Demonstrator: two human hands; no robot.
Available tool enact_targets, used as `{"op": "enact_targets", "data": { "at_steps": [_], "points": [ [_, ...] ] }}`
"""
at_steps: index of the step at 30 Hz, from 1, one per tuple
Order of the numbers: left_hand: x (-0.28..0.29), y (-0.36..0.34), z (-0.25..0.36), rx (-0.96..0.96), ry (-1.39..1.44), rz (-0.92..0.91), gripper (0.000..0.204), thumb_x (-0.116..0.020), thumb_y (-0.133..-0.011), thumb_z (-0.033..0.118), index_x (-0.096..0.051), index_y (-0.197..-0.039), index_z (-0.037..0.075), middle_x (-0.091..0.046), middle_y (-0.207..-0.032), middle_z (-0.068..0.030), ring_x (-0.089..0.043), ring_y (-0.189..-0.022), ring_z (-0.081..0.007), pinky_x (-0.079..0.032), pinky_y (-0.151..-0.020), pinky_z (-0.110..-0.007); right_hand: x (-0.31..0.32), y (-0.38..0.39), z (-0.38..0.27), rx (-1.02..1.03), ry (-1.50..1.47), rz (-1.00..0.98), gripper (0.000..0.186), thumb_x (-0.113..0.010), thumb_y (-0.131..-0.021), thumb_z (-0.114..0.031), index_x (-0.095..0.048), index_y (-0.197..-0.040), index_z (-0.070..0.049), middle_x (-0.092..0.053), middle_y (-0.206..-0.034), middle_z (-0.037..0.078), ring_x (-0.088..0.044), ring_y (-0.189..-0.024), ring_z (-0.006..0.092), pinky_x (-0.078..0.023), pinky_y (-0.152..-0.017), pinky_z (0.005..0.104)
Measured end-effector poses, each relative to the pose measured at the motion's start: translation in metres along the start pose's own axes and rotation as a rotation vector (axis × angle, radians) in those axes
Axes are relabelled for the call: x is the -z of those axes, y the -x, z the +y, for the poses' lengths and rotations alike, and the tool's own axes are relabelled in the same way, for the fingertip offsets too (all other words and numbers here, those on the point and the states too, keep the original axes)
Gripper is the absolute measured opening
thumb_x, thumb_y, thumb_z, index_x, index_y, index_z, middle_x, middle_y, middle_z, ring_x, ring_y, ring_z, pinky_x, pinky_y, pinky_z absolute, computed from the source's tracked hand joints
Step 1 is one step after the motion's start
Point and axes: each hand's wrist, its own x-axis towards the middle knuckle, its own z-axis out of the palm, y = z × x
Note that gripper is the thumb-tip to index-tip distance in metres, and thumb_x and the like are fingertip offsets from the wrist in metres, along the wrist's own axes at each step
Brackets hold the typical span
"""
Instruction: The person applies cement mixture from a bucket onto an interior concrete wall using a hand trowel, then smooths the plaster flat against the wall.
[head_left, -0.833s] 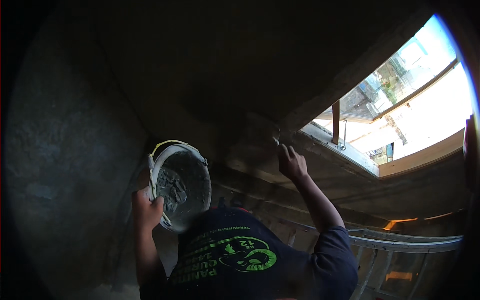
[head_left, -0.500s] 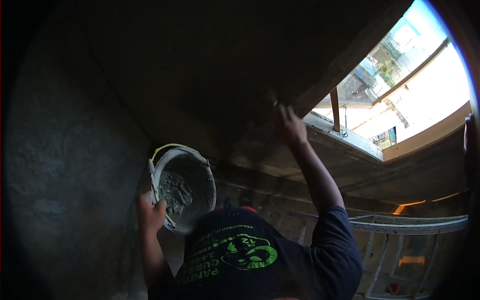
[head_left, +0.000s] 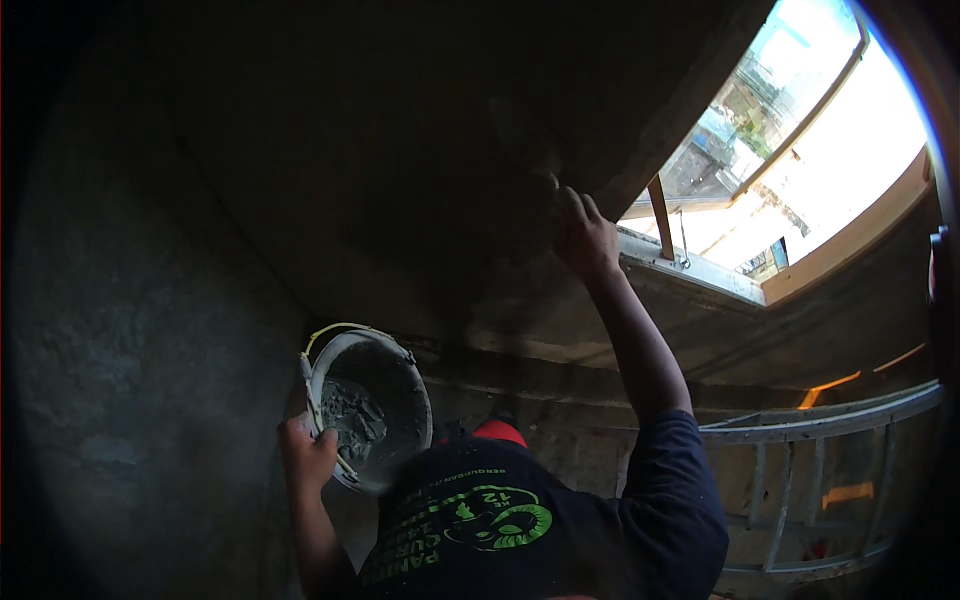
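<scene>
"Grey, lumpy mix (head_left: 352,422) occupies the lower part of the bucket (head_left: 398,375). How is the vessel supported?"

"By the left hand (head_left: 308,455), at the bucket's left side. The thumb lies over the rim; the fingers pass behind and are hidden. The left forearm rises steeply from below the bucket, leaning slightly left."

"And the bucket's own attitude?"

"Tilted, its mouth toward the viewer and its lower right edge partly behind the dark shirt (head_left: 620,525). A thin handle (head_left: 340,327), yellow along its arc, curves over the bucket's upper left rim."

"Describe the right limb."

"The right hand (head_left: 587,237) is raised above and to the right of the bucket, near a dark surface. Its forearm slants up and leftward from the short sleeve, back of the hand toward the viewer. The fingers are curled; a small pale shape shows just beyond them, but whether they grip it cannot be told."

"Surroundings?"

"Far right of the bucket and above it, a bright window with a wooden frame (head_left: 850,250); lower right of it, a pale, ladder-like framework (head_left: 765,433)."
</scene>
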Motion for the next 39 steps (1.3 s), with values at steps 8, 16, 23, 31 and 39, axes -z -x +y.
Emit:
{"op": "enact_targets", "data": {
  "at_steps": [8, 16, 23, 31, 39],
  "points": [
    [-0.004, 0.004, -0.016, 0.011, 0.036, -0.027, 0.014, -0.061, -0.075, 0.006, -0.065, -0.081, -0.006, -0.069, -0.075, -0.0227, -0.071, -0.073, -0.0371, -0.053, -0.068, -0.044, -0.073, 0.084, 0.031, 0.149, 0.228, -0.56, 0.048, -0.068, -0.088, -0.02, -0.054, -0.133, -0.01, -0.065, -0.107, 0.015, -0.072, -0.081, 0.0374, -0.059, -0.062, 0.0497],
    [-0.01, 0.002, -0.017, 0.016, 0.047, -0.033, 0.013, -0.061, -0.073, 0.006, -0.063, -0.077, -0.006, -0.067, -0.07, -0.0227, -0.067, -0.066, -0.0419, -0.052, -0.065, -0.046, -0.044, 0.069, 0.083, -0.043, 0.095, -0.14, 0.047, -0.063, -0.092, -0.025, -0.052, -0.135, -0.008, -0.064, -0.11, 0.015, -0.071, -0.083, 0.0365, -0.058, -0.062, 0.0482],
    [-0.012, 0.008, -0.019, 0.036, 0.014, 0.028, 0.013, -0.061, -0.074, 0.007, -0.062, -0.077, -0.005, -0.066, -0.069, -0.0226, -0.067, -0.065, -0.0406, -0.052, -0.064, -0.046, -0.066, 0.146, 0.076, 0.038, 0.132, -0.686, 0.046, -0.06, -0.09, -0.017, -0.056, -0.135, -0.008, -0.065, -0.108, 0.02, -0.072, -0.082, 0.0368, -0.059, -0.062, 0.0469],
    [-0.02, 0.005, -0.029, 0.005, 0.022, 0.026, 0.015, -0.061, -0.074, 0.006, -0.063, -0.082, -0.006, -0.067, -0.072, -0.0215, -0.067, -0.065, -0.0365, -0.052, -0.065, -0.043, -0.012, 0.011, 0.038, -0.005, 0.002, 0.193, 0.043, -0.065, -0.089, -0.013, -0.054, -0.13, -0.011, -0.063, -0.11, 0.016, -0.068, -0.078, 0.0401, -0.058, -0.065, 0.0498],
    [-0.017, 0.008, -0.016, 0.002, -0.023, 0.051, 0.015, -0.06, -0.073, 0.006, -0.061, -0.079, -0.007, -0.063, -0.067, -0.0215, -0.062, -0.06, -0.0368, -0.05, -0.063, -0.044, -0.146, 0.135, -0.008, -0.007, 0.227, -1.005, 0.037, -0.062, -0.091, -0.023, -0.067, -0.124, -0.006, -0.065, -0.116, 0.017, -0.07, -0.093, 0.0316, -0.057, -0.074, 0.0428]
  ]
}}
